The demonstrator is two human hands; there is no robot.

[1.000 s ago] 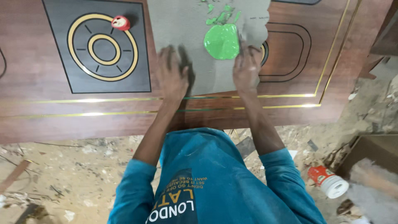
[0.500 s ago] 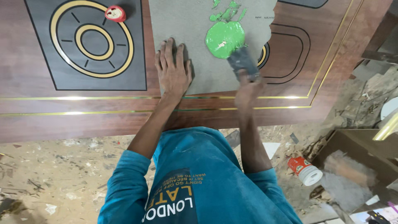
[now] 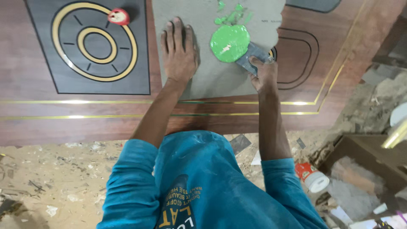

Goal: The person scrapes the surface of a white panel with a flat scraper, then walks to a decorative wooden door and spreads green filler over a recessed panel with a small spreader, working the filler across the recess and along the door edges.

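One blob of green putty (image 3: pixel 230 42) sits on a grey patch (image 3: pixel 203 72) of a wooden door panel (image 3: pixel 85 127).
Right hand (image 3: pixel 263 75) keeps a clenched grip on a scraper (image 3: pixel 253 56) touching the blob; left hand (image 3: pixel 179 53), grip released, lies flat beside it. A small red lid (image 3: pixel 118 16) rests well apart.

Right hand (image 3: pixel 263 75) presses scraper (image 3: pixel 253 55) into green putty (image 3: pixel 230 43).

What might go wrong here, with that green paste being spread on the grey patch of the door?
1. The green paste lies near the grey patch's right edge, so the scraper in the right hand may smear it onto the finished brown panel.
2. The left hand lies flat on the patch beside the paste and might get smeared.
3. The red cap sits loose on the door and may roll.
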